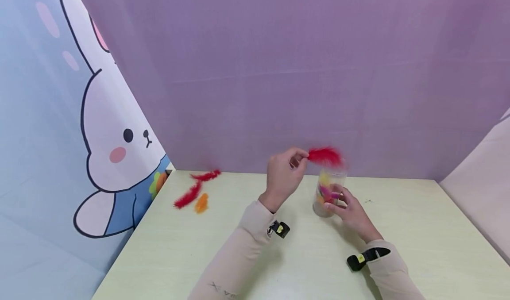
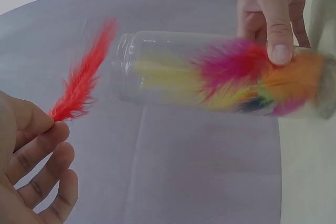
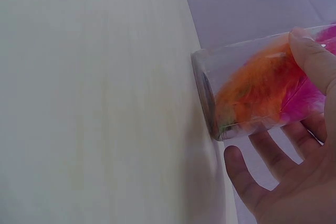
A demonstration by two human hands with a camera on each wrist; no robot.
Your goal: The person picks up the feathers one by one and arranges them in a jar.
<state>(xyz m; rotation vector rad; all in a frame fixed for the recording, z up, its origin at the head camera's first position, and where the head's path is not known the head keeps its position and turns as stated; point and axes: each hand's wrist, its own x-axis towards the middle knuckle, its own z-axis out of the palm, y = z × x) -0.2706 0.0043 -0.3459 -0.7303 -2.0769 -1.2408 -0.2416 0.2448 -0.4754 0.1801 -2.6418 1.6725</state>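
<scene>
Between thumb and forefinger, my left hand [image 1: 286, 171] pinches a red feather [image 1: 326, 156] by one end. In the head view the feather lies across the mouth of a clear plastic jar [image 1: 318, 205]; the left wrist view shows its free tip beside the rim, outside the jar. My right hand [image 1: 356, 213] grips the jar around its side, thumb on the near face. Yellow, magenta and orange feathers [image 2: 231, 72] fill the jar, along with a dark one. In the right wrist view an orange feather [image 3: 260, 87] sits near the jar's base.
Two red feathers [image 1: 188, 195] and an orange feather [image 1: 201, 203] lie on the left of the pale table [image 1: 303, 264]. A purple cloth [image 1: 279, 78] hangs behind the table. At the left hangs a cloth with a printed rabbit [image 1: 115, 158].
</scene>
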